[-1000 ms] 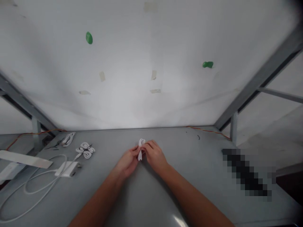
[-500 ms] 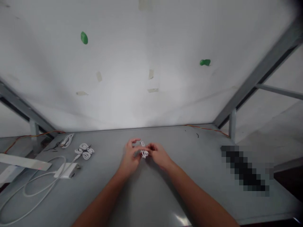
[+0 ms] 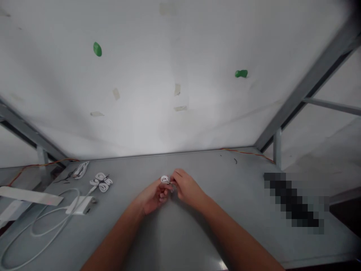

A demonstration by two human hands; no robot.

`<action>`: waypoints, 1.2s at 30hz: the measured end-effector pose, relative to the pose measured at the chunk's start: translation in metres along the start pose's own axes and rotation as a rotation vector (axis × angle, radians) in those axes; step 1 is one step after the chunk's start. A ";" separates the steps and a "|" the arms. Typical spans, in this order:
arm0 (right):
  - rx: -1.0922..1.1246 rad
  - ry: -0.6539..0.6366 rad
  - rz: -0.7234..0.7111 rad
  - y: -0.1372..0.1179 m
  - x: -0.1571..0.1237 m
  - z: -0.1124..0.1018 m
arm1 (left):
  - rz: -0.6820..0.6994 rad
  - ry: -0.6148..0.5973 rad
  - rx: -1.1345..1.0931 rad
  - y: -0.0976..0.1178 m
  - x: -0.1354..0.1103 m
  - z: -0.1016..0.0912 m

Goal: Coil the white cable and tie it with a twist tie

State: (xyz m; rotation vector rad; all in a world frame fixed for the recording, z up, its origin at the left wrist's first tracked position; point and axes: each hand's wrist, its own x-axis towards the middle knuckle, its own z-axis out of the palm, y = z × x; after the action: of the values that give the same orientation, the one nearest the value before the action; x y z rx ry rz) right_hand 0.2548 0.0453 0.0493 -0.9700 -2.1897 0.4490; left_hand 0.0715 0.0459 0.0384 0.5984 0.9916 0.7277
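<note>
Between my hands, above the middle of the grey table [image 3: 180, 233], is a small coiled white cable [image 3: 164, 180]. My left hand [image 3: 156, 196] is closed round its lower part, with the loops showing above the fingers. On the right side of the coil, my right hand [image 3: 186, 188] pinches at it with thumb and fingertips. Something thin and dark seems to lie between the fingertips, too small to make out. The lower part of the coil is hidden by my fingers.
At left lie a bundled white cable [image 3: 101, 182], another coiled cable [image 3: 81, 170], black twist ties [image 3: 69, 175] and a white power adapter [image 3: 80, 205] with a long looping cord. A pixelated black object [image 3: 291, 201] lies at right. A white panel [image 3: 141, 128] stands behind.
My left hand has turned over and closed its fingers around the cable, tilting the coil. My right hand stays close beside it. The view has shifted slightly.
</note>
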 end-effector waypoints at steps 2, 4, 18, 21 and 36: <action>0.017 -0.020 0.056 0.001 0.000 -0.001 | 0.054 -0.012 0.030 -0.001 -0.001 0.001; 0.085 -0.009 0.166 0.005 0.001 0.000 | 0.154 -0.032 0.157 -0.002 -0.001 0.002; 0.092 0.035 0.441 0.044 0.005 0.015 | 0.687 0.342 1.050 -0.007 0.020 -0.013; -0.252 -0.067 0.449 0.049 -0.001 0.010 | 0.788 0.476 1.325 -0.002 0.024 -0.035; -0.504 -0.202 0.508 0.046 -0.007 0.016 | 0.567 0.697 1.803 -0.005 0.025 -0.057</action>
State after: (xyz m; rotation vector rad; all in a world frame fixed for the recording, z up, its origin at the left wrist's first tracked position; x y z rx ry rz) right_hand 0.2708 0.0702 0.0096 -1.8455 -2.2704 0.2241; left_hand 0.0308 0.0689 -0.0023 2.3540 2.0847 0.3107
